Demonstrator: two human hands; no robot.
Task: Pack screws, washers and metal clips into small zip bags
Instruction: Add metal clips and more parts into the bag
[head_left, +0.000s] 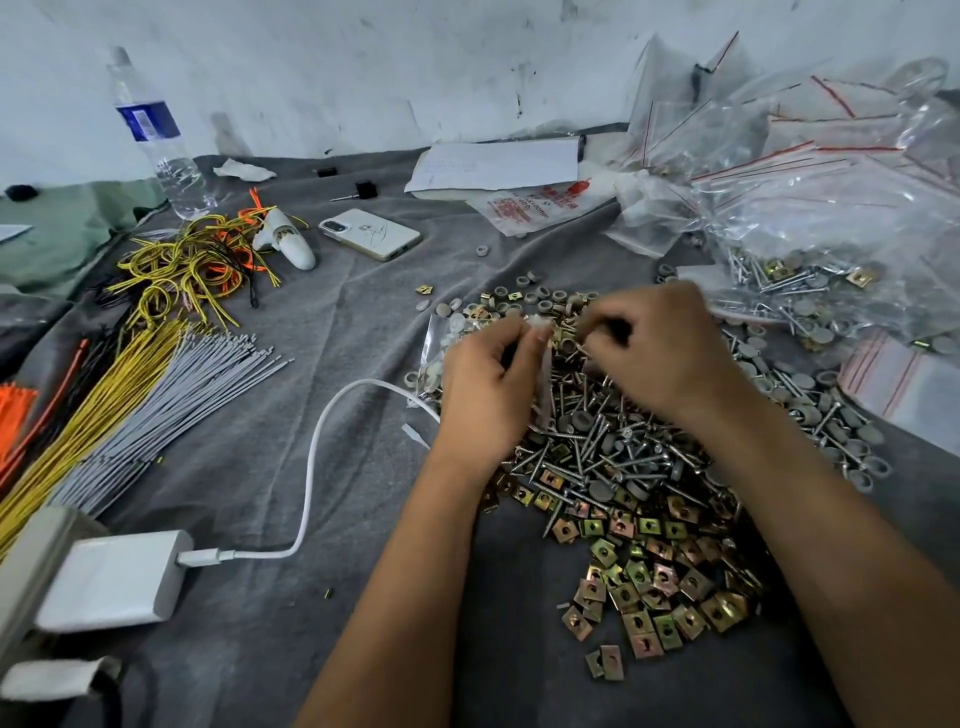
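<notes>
1. At the far left, straight bundles of thin yellow, grey and orange wire ties lay fanned over the wrinkled grey cloth, with looped yellow and orange ties tangled just beyond them
2. A clear plastic water bottle with a blue label stood upright near the scuffed white wall
3. A smooth white power adapter sat at the lower left, its white cable curving up toward the hands
4. A white smartphone lay flat, back up, on the cloth
5. The left hand had its fingers curled round a small clear zip bag, pinching it near the top; the bag hung over the heap
6. The right hand had fingertips bunched together at the bag's mouth; motion blur hid what, if anything, they held
7. Below the hands spread long silvery screws, round grey washers and square brass-toned metal clips, mixed in one heap
8. At the right, crinkled clear zip bags with red seal lines were heaped up, some holding screws and washers
</notes>
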